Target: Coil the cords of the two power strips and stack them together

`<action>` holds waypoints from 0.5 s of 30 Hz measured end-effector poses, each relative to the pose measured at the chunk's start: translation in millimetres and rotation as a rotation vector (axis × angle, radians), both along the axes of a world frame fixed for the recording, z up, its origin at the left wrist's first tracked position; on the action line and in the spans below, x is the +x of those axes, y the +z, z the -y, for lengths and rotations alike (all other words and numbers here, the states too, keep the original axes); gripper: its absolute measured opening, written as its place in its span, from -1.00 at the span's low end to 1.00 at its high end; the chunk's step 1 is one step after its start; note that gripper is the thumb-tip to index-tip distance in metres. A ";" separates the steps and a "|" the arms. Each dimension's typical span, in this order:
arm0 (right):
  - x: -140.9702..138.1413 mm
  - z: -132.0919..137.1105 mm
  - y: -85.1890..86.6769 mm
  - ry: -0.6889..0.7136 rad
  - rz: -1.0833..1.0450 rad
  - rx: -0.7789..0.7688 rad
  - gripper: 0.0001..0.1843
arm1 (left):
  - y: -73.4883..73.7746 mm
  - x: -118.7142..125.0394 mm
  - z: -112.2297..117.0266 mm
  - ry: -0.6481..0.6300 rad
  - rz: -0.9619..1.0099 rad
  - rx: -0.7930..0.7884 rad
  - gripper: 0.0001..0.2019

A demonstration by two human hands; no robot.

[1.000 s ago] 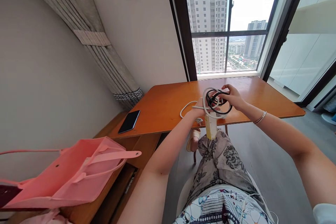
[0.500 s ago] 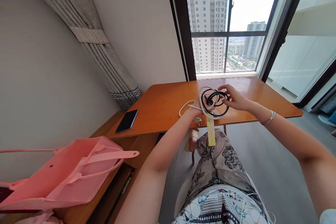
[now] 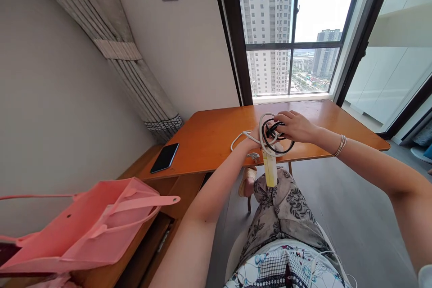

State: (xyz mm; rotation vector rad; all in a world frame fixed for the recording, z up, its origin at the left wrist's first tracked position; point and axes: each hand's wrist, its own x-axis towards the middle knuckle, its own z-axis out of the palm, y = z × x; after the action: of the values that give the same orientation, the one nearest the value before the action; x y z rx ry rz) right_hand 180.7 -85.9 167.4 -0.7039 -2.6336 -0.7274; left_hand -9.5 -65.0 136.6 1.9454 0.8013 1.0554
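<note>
Above the near edge of the orange wooden table point(image 3: 209, 139), my left hand point(image 3: 254, 139) grips a bundle of coiled white cable point(image 3: 262, 131) and black cable point(image 3: 281, 148). A yellowish power strip point(image 3: 269, 168) hangs down from the bundle. The white cable's plug point(image 3: 253, 156) dangles by my left wrist. My right hand point(image 3: 294, 126) lies over the top of the coils, fingers curled onto the black cable. A bracelet sits on my right wrist.
A black phone point(image 3: 164, 157) lies at the table's left corner. A pink tote bag point(image 3: 91, 225) rests on a lower wooden shelf point(image 3: 168, 189) at left. A tied curtain point(image 3: 135, 72) hangs by the wall. Large windows stand behind the table. My patterned trousers fill the lower middle.
My right hand has moved left, from beside the coils onto their top, and closed over the black cable. The power strip has swung a little.
</note>
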 end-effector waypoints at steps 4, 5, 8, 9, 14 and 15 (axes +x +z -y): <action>6.5 1.4 -8.4 0.078 -0.125 -0.092 -0.88 | -5.1 -4.6 3.2 -0.144 -0.074 0.047 -0.60; 8.1 1.9 -11.1 0.090 -0.174 -0.135 -0.89 | -6.0 -6.3 3.9 -0.174 -0.095 0.074 -0.60; 12.3 4.1 -18.4 0.148 -0.346 -0.295 -0.88 | -8.3 -13.4 3.4 -0.166 -0.132 0.167 -0.58; 13.3 5.4 -20.4 0.167 -0.414 -0.346 -0.87 | -9.3 -16.2 2.1 -0.149 -0.121 0.193 -0.57; 10.5 13.2 -26.9 0.151 -0.873 -0.450 -0.74 | -15.6 -25.1 -8.4 -0.098 -0.018 0.273 -0.63; 8.1 13.9 -27.5 0.139 -0.977 -0.449 -0.72 | -16.4 -24.5 -9.7 -0.079 -0.019 0.295 -0.67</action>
State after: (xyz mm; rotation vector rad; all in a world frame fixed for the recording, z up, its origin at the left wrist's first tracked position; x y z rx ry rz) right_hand 188.9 -99.8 139.9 -0.7222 -1.8771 0.2483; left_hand -33.9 -55.2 120.2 2.2167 0.5992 1.1617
